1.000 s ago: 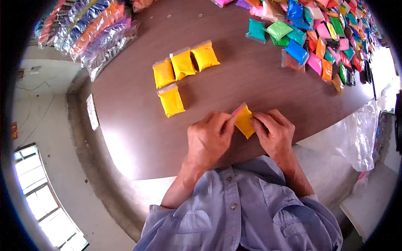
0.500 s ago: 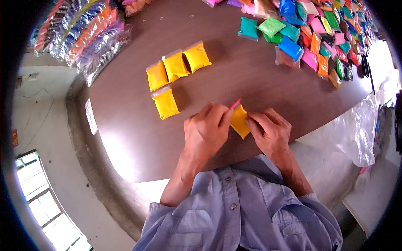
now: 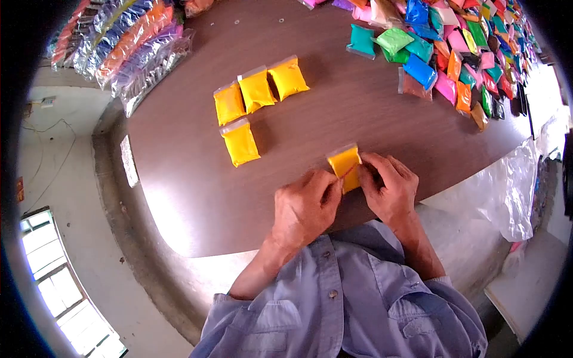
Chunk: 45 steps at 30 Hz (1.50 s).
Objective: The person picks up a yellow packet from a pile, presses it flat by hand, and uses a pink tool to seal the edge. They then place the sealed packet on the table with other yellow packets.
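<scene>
Near the table's front edge, a small clear packet of yellow material (image 3: pixel 345 160) is between my two hands, its clear top strip turned away from me. My right hand (image 3: pixel 391 190) is closed, thumb and fingertips pinching the packet's right edge. My left hand (image 3: pixel 307 206) is closed at the packet's lower left, with its fingertips partly hidden. From its fingers a thin pink-red strip (image 3: pixel 349 171) runs slantwise across the packet; I cannot make out its exact kind. Beyond my hands, several similar yellow packets (image 3: pixel 256 89) lie grouped on the brown table (image 3: pixel 191 161).
Many small colourful packets (image 3: pixel 453 65) are heaped at the back right. Shiny clear plastic bags with coloured contents (image 3: pixel 137 48) lie at the back left. A clear plastic sheet (image 3: pixel 507 191) hangs by the table's right edge. A window (image 3: pixel 65 280) is at lower left.
My left hand has moved slightly toward me and right. The pink-red strip has gone from pointing up beside the packet's top to lying across its face. The packet is turned more upright.
</scene>
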Available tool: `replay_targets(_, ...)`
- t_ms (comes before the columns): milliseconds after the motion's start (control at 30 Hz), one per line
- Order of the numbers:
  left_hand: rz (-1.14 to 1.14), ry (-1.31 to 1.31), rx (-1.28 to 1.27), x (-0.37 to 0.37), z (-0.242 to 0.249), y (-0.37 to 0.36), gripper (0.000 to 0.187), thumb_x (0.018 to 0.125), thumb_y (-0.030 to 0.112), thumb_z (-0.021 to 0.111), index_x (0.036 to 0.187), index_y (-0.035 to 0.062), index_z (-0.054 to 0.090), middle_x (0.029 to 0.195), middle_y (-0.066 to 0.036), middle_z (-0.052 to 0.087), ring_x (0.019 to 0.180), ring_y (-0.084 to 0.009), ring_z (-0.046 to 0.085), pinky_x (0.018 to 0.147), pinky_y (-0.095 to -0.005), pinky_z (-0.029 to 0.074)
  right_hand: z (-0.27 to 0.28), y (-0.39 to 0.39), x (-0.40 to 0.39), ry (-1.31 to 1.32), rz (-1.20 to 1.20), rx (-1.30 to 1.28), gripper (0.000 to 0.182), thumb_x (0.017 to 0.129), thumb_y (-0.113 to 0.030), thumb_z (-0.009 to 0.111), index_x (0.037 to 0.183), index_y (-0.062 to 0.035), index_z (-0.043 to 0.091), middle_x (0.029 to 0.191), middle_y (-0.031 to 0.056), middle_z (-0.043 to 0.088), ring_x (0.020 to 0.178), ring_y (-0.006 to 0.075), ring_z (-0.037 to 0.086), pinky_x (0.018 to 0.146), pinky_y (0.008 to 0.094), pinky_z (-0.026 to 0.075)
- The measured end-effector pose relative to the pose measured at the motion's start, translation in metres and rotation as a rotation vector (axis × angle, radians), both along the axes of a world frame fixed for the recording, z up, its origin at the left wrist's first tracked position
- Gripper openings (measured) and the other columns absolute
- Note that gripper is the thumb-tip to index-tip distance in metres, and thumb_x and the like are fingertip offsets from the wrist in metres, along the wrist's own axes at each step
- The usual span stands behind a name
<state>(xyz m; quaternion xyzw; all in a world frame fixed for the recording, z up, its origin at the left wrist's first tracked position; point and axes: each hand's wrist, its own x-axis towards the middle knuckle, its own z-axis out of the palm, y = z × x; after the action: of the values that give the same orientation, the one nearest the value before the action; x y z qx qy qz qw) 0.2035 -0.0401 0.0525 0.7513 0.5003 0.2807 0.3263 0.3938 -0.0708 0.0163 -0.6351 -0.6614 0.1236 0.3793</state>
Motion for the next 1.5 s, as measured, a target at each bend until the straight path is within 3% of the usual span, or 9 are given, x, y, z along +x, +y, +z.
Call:
replay_targets(233,0.121,0.084,0.147,-0.011,-0.023,0.007,0.012,0.089,0.011,0.076,0.087,0.005,0.066,0.078,-0.015,0.069,0.066,-0.0363,0.069,0.058,-0.0421,0.056,0.003,-0.001,0.002,-0.102,0.074,-0.001,0.024,0.084,-0.005,0.076,0.108,-0.0054,0.073,0.08,0.0094,0.069,0.067,0.0275,0.068,0.058,0.0385,0.053)
replay_targets(267,0.135,0.107,0.087,-0.014,-0.019,0.008,0.009,0.091,0.007,0.076,0.089,0.0017,0.069,0.08,-0.017,0.071,0.069,-0.0309,0.072,0.06,-0.0382,0.056,0.002,0.0,0.002,-0.101,0.08,0.006,0.024,0.084,-0.005,0.076,0.108,-0.0054,0.073,0.08,0.0094,0.069,0.067,0.0275,0.068,0.058,0.0385,0.053)
replay_targets(367,0.099,0.003,0.016,-0.013,-0.005,0.004,0.01,0.091,0.008,0.076,0.089,0.0022,0.069,0.079,-0.017,0.07,0.067,-0.0289,0.071,0.059,-0.0374,0.056,-0.001,0.0,0.002,-0.084,0.072,0.02,0.024,0.084,-0.004,0.076,0.107,-0.0053,0.073,0.079,0.0092,0.068,0.066,0.0273,0.067,0.058,0.0388,0.053)
replay_targets(633,0.004,0.047,0.052,-0.012,-0.016,-0.013,0.011,0.089,0.009,0.079,0.088,0.0042,0.069,0.08,-0.016,0.071,0.072,-0.0342,0.073,0.059,-0.0392,0.056,0.003,-0.003,0.0,-0.036,0.019,0.022,0.022,0.084,-0.005,0.077,0.106,-0.0063,0.073,0.079,0.0089,0.069,0.067,0.0283,0.068,0.06,0.0389,0.053)
replay_targets(767,0.13,0.09,0.097,-0.034,-0.018,-0.008,0.01,0.09,0.008,0.077,0.089,0.0029,0.069,0.081,-0.016,0.071,0.07,-0.03,0.072,0.062,-0.0369,0.056,0.0,-0.001,-0.001,-0.037,0.016,0.055,0.021,0.085,-0.006,0.076,0.106,-0.0062,0.073,0.079,0.0086,0.068,0.067,0.0282,0.067,0.061,0.039,0.053)
replay_targets(867,0.246,-0.088,0.205,-0.052,-0.005,-0.006,0.011,0.092,0.008,0.076,0.09,0.0014,0.067,0.075,-0.009,0.067,0.066,-0.0126,0.062,0.06,-0.0291,0.05,0.004,-0.004,-0.003,-0.041,0.019,-0.005,0.025,0.084,-0.014,0.08,0.107,-0.0078,0.073,0.083,0.0085,0.068,0.072,0.0283,0.068,0.063,0.0389,0.055)
replay_targets(1067,0.649,-0.052,0.294,-0.13,-0.004,0.032,0.014,0.096,0.013,0.074,0.088,0.0028,0.068,0.067,0.0,0.059,0.063,-0.0048,0.051,0.056,-0.0253,0.043,0.02,-0.013,-0.01,-0.202,0.131,-0.06,0.053,0.071,-0.027,0.093,0.116,-0.0113,0.072,0.115,0.0094,0.065,0.096,0.0291,0.069,0.078,0.0396,0.058)
replay_targets(1267,0.82,-0.111,0.239,-0.192,-0.038,0.085,0.022,0.099,0.02,0.072,0.087,0.0018,0.068,0.069,0.003,0.057,0.063,-0.0052,0.048,0.057,-0.0254,0.04,0.016,0.012,-0.03,-0.236,0.209,-0.069,0.051,0.075,-0.028,0.09,0.119,-0.0117,0.071,0.113,0.0066,0.065,0.095,0.0259,0.07,0.079,0.0387,0.058)
replay_targets(1500,0.817,-0.078,0.201,-0.197,-0.035,0.101,0.021,0.098,0.02,0.073,0.087,0.0022,0.069,0.068,0.003,0.057,0.064,-0.0053,0.048,0.057,-0.0257,0.04,0.015,0.065,-0.081,-0.253,0.28,-0.012,0.047,0.079,-0.029,0.088,0.118,-0.0117,0.069,0.112,0.0055,0.063,0.091,0.0205,0.07,0.077,0.0335,0.059)
